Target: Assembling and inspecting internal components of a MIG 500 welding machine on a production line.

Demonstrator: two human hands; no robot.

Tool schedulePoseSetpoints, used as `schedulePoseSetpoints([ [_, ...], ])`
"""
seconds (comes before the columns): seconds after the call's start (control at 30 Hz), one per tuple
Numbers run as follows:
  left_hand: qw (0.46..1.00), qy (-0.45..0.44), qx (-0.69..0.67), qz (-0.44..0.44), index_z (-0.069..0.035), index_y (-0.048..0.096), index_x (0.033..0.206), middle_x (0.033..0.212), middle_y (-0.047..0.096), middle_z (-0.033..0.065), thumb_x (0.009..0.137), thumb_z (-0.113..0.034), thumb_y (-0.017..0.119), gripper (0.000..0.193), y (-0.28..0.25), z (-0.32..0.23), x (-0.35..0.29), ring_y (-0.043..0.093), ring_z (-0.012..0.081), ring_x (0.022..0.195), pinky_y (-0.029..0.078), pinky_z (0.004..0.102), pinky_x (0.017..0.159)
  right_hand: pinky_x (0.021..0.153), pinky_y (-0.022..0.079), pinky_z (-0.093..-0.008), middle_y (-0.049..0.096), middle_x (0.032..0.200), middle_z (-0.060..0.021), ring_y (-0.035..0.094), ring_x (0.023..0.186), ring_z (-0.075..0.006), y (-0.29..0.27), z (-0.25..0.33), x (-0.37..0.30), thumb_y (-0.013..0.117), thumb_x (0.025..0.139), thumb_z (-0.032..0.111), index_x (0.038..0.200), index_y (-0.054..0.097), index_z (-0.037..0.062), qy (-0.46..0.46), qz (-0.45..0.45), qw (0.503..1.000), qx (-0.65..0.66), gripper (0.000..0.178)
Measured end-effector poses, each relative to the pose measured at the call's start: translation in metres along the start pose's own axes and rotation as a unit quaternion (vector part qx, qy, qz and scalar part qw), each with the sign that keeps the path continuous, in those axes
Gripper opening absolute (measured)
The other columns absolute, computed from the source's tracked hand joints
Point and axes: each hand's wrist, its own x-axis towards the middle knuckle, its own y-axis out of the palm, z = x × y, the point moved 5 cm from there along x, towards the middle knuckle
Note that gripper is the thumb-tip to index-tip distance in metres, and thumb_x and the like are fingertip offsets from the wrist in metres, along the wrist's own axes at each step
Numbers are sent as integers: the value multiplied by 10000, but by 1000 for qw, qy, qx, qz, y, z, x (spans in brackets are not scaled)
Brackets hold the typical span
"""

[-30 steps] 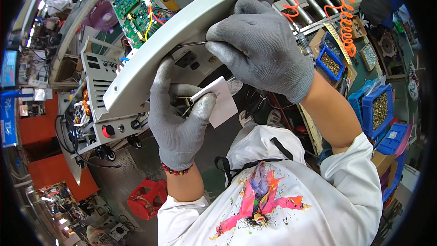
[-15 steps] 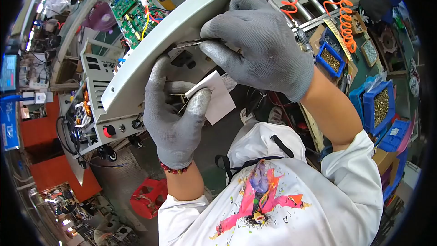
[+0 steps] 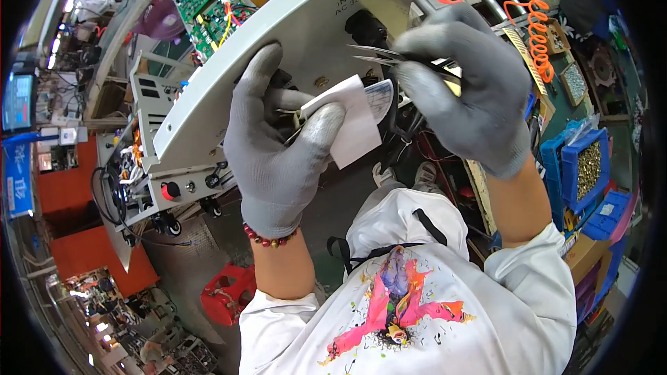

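Observation:
My left hand (image 3: 267, 167), in a grey glove, pinches a folded white sheet of paper (image 3: 356, 125) between thumb and fingers. Its forefinger rests against the pale grey curved panel (image 3: 278, 31) of a machine. Small brassy pieces show by the left palm, too hidden to name. Behind the paper a greyish printed sheet (image 3: 379, 101) peeks out. My gloved right hand (image 3: 472, 94) grips a pair of metal tweezers (image 3: 374, 55), their tips apart and pointing left, clear of the panel. A black fitting (image 3: 366, 28) sits on the panel beyond the tweezers.
Green circuit boards (image 3: 208, 3) with coloured wires lie behind the panel. Orange coiled hoses (image 3: 538, 35) hang at the upper right. Blue bins (image 3: 587, 167) of small brass parts stand on the right. A red stool (image 3: 228, 295) is on the floor at lower left.
My right hand has drawn back from the panel to the right with the tweezers, uncovering the black fitting. My left hand and the paper have shifted slightly right.

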Motion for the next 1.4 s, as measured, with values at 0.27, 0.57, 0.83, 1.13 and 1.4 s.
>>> schedulePoseSetpoints([
  [0.27,998,-56,10,4,58,397,1310,834,643,127,747,-99,754,684,-14,20,-81,633,155,734,513,256,652,584,436,-246,613,774,-71,532,645,-91,-6,-13,-90,622,799,-11,917,617,-17,172,-104,954,221,118],
  [0.57,983,-171,-37,-63,58,418,1291,867,636,125,744,-58,751,650,23,56,-140,609,115,691,494,208,556,636,492,-272,627,773,-88,606,667,-140,13,-21,-158,597,834,70,997,574,1,379,-32,869,317,178],
  [0.83,995,-28,9,-98,17,355,1368,811,580,88,757,-57,669,691,11,8,-51,581,115,569,434,202,398,626,478,-276,617,773,-98,578,649,-137,-1,-20,-150,607,813,59,1006,574,-6,392,27,855,339,206],
  [1.13,995,42,-34,-83,36,467,1283,921,582,57,754,-102,736,610,-21,-3,-4,576,82,683,448,175,465,602,452,-261,606,755,-83,541,634,-115,8,-21,-144,605,817,47,1007,572,-22,381,64,854,350,205],
  [1.4,992,-87,-5,91,7,383,1366,750,579,50,741,-20,708,705,-8,-8,-12,537,88,538,414,216,411,590,437,-235,568,740,-28,522,660,-62,50,-10,-136,581,855,60,1042,568,-16,407,91,826,380,203],
])
